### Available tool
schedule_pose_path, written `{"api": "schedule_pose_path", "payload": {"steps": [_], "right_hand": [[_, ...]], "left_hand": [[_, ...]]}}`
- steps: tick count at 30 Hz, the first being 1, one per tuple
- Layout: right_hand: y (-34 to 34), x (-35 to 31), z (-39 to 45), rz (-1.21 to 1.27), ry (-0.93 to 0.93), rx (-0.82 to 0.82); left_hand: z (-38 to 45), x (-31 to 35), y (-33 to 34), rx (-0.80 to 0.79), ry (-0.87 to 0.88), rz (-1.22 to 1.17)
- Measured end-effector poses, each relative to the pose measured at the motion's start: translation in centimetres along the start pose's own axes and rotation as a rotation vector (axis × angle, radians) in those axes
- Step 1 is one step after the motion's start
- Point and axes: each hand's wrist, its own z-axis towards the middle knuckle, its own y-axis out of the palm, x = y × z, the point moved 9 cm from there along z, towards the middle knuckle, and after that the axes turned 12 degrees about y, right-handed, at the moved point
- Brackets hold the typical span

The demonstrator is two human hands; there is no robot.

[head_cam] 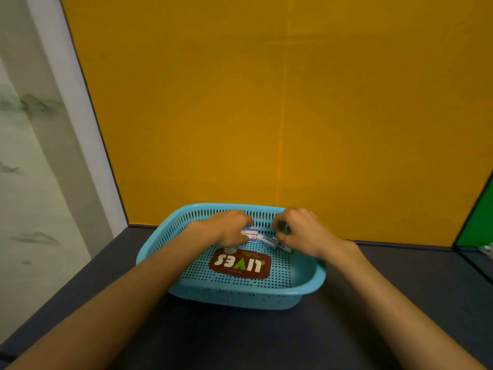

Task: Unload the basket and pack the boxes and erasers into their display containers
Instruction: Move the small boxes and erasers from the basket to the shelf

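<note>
Now both hands in basket (306, 279): left hand (226, 228), right hand (301, 231) curled on erasers (269, 240), lying left-right.

Both bare forearms enter from the bottom corners of the frame and converge toward lower center, wrists roughly level, palms down. Left hand (229, 227) sits just left of center, knuckles up, fingers curled down and inward, thumb tucked under near the lower edge of the hand; whether it grips anything can't be told. Right hand (301, 231) sits just right of center, close to the left but apart, fingers bent, thumb and forefinger drawn together in a pinch-like pose.
</note>
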Motion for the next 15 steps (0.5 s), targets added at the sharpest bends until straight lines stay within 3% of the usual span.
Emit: {"api": "schedule_pose_path", "payload": {"steps": [8,15], "right_hand": [[1.6,0.2,1.5,-0.079,0.052,-0.057],[3.2,-0.6,3.0,-0.126,0.044,-0.133]], "left_hand": [[2.2,-0.5,2.5,-0.069,0.094,0.024],[1.9,-1.9,2.8,-0.097,0.095,-0.276]]}}
